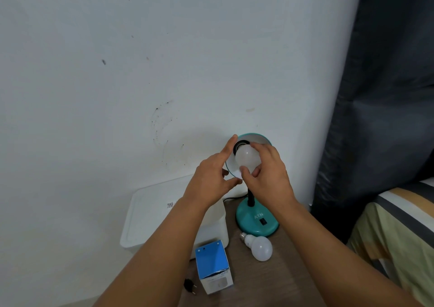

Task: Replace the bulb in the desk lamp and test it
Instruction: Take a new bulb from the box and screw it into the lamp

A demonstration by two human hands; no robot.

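Observation:
A teal desk lamp stands on the wooden table, its round base (254,222) bearing a black switch and its shade (254,138) tilted toward me. A white bulb (246,157) sits in the shade at the dark socket. My right hand (267,172) grips that bulb with thumb and fingers. My left hand (211,175) holds the shade's left rim, index finger along the edge. A second white bulb (258,246) lies loose on the table in front of the base. A blue and white bulb box (213,266) stands to its left.
A white lidded box (152,215) sits left of the lamp against the wall. The lamp's black plug (189,285) lies unplugged by the table's left edge. A dark curtain (380,95) and a striped bed (404,231) are at the right.

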